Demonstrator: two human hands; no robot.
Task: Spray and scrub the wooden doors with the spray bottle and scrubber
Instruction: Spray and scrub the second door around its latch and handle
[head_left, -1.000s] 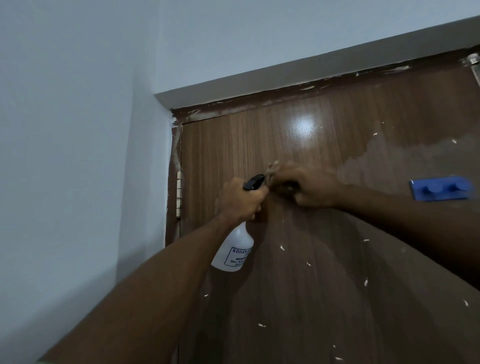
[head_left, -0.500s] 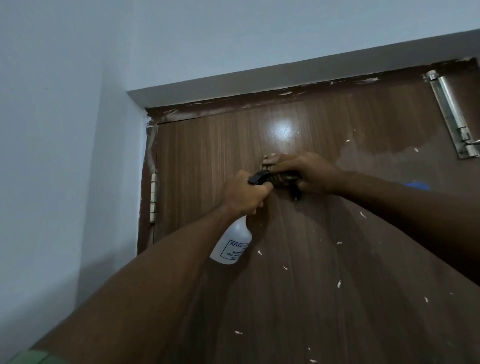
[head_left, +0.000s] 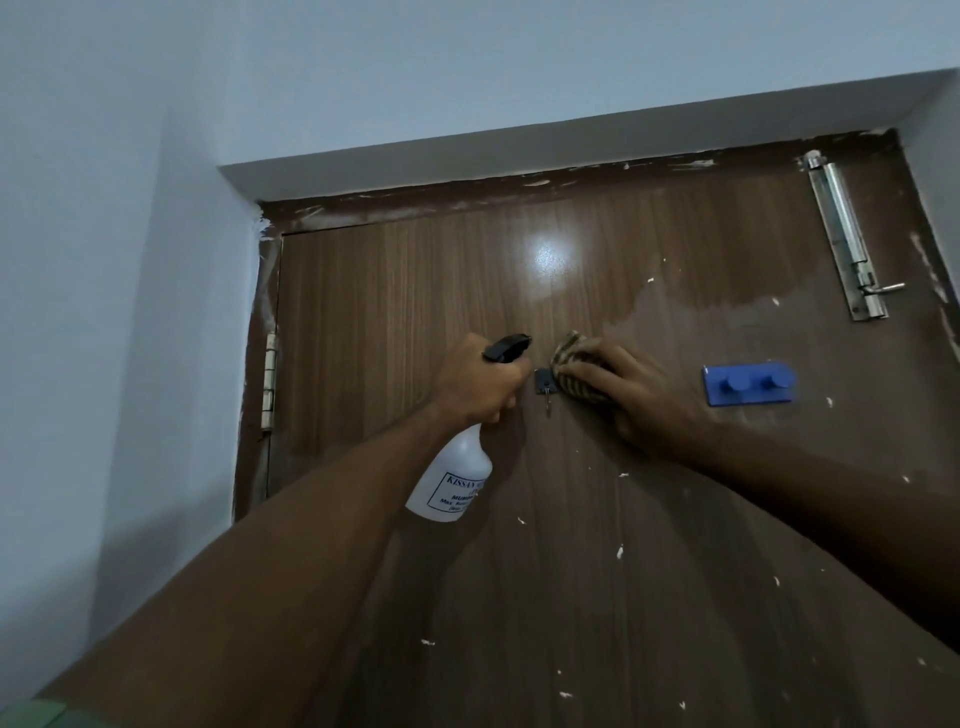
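A brown wooden door flecked with white paint fills the view. My left hand grips the black trigger head of a white spray bottle, which hangs down in front of the door, its nozzle aimed right. My right hand presses a striped brownish scrubber flat against the door, fingers spread over it. Between the hands, a small dark hook is fixed to the door, just left of the scrubber. A duller wet-looking patch spreads to the upper right of the scrubber.
A blue two-peg hanger is mounted right of my right hand. A metal sliding bolt runs down the door's top right. A hinge sits on the left edge, beside a pale wall.
My right hand with the scrubber has slid right, uncovering the small hook. The view has shifted, bringing the bolt and blue hanger fully into sight. The left hand keeps its hold on the bottle.
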